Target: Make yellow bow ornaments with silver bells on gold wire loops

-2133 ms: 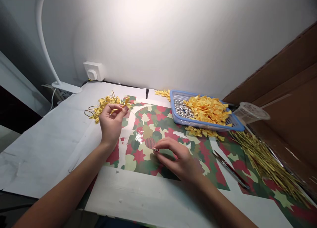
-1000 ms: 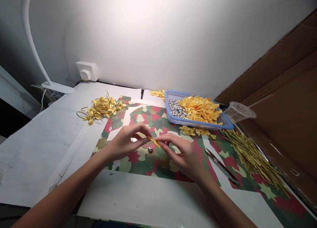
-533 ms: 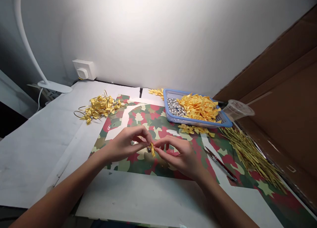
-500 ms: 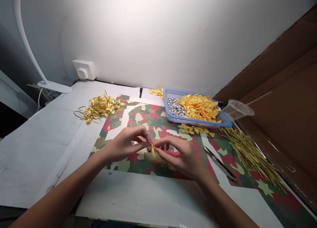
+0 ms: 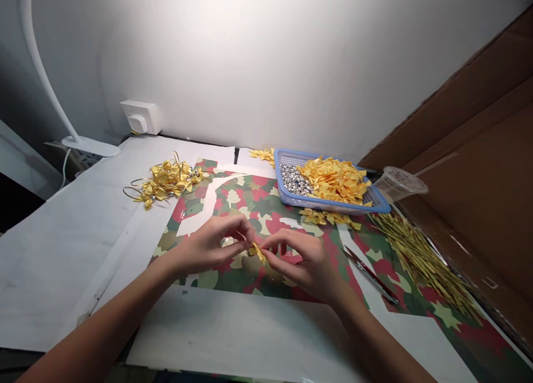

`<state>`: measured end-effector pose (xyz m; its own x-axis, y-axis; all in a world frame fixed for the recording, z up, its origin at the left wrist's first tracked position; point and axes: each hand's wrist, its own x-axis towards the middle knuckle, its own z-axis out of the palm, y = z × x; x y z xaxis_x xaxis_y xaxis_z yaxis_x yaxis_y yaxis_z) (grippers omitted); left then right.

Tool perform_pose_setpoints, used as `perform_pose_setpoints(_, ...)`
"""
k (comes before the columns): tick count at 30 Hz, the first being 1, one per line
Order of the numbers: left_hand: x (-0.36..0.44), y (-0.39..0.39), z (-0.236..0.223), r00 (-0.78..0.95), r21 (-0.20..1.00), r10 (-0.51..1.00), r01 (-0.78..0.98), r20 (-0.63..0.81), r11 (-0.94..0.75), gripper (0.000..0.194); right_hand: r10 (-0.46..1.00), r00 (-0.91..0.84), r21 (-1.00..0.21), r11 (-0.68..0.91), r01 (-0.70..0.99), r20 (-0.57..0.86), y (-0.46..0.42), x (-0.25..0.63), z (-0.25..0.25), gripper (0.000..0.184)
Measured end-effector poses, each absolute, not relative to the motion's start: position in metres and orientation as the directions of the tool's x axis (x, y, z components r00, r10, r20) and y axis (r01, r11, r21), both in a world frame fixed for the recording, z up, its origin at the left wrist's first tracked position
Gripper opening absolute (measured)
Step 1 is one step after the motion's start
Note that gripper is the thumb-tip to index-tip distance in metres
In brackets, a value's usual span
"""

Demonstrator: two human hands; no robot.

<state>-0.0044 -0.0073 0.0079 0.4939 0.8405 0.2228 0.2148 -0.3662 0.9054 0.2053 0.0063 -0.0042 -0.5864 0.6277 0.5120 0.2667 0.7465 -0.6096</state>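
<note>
Over the camouflage-patterned sheet (image 5: 233, 280), both hands meet at a small yellow ribbon bow (image 5: 258, 253). My left hand (image 5: 220, 241) pinches it between thumb and fingertips from the left. From the right, my right hand (image 5: 302, 258) is closed with thumb and forefinger at the bow's edge. The silver bell beside the bow is mostly hidden now. A blue basket (image 5: 333, 206) behind my right hand holds silver bells (image 5: 293, 179) and a heap of yellow ribbon bows (image 5: 335, 180).
Gold wire loops with bows and bells (image 5: 169, 177) lie at the left. Tweezers (image 5: 370, 275) and a bundle of thin golden stems (image 5: 425, 261) rest at the right. A clear plastic cup (image 5: 400, 184) stands beside a cardboard wall (image 5: 478, 166). A white lamp (image 5: 91, 146) is at the back left.
The yellow bow has turned and tilted between my fingertips, and the silver bell beside it has passed mostly out of sight. Both hands stay almost in place.
</note>
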Motion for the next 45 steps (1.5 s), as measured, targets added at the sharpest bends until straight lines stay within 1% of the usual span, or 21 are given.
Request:
perform_pose_setpoints(7, -0.005, -0.007, 0.010, 0.512, 0.897, 0.828, 0.220, 0.229, -0.384, 0.016, 0.643, -0.577, -0.601, 0.741, 0.300, 0.504, 0.006, 0.205, -0.003, 0.014)
perform_pose_setpoints(14, -0.004, -0.008, 0.011, 0.510, 0.882, 0.825, 0.237, 0.245, -0.408, 0.016, 0.648, -0.557, -0.592, 0.743, 0.312, 0.519, 0.005, 0.204, -0.005, 0.012)
perform_pose_setpoints(18, -0.005, -0.008, 0.010, 0.510, 0.880, 0.826, 0.242, 0.242, -0.408, 0.015, 0.668, -0.525, -0.597, 0.731, 0.331, 0.527, 0.004, 0.203, -0.005, 0.012)
perform_pose_setpoints(25, -0.005, -0.007, 0.011, 0.499, 0.876, 0.829, 0.245, 0.253, -0.415, 0.017, 0.686, -0.486, -0.596, 0.721, 0.354, 0.541, 0.004, 0.203, -0.006, 0.011)
perform_pose_setpoints(31, -0.006, -0.008, 0.011, 0.505, 0.868, 0.826, 0.262, 0.251, -0.423, 0.017, 0.715, -0.401, -0.591, 0.699, 0.403, 0.572, 0.006, 0.206, -0.003, 0.010)
perform_pose_setpoints(34, -0.007, -0.007, 0.011, 0.501, 0.841, 0.821, 0.289, 0.275, -0.458, 0.017, 0.726, -0.333, -0.591, 0.685, 0.425, 0.602, 0.010, 0.209, 0.001, 0.010)
perform_pose_setpoints(39, -0.009, -0.003, 0.010, 0.417, 0.792, 0.841, 0.351, 0.346, -0.500, 0.018, 0.682, -0.283, -0.550, 0.719, 0.424, 0.674, 0.028, 0.209, 0.013, 0.010)
perform_pose_setpoints(45, -0.016, 0.002, 0.004, 0.300, 0.750, 0.845, 0.394, 0.442, -0.532, 0.015, 0.606, -0.214, -0.487, 0.765, 0.422, 0.767, 0.052, 0.197, 0.043, 0.009)
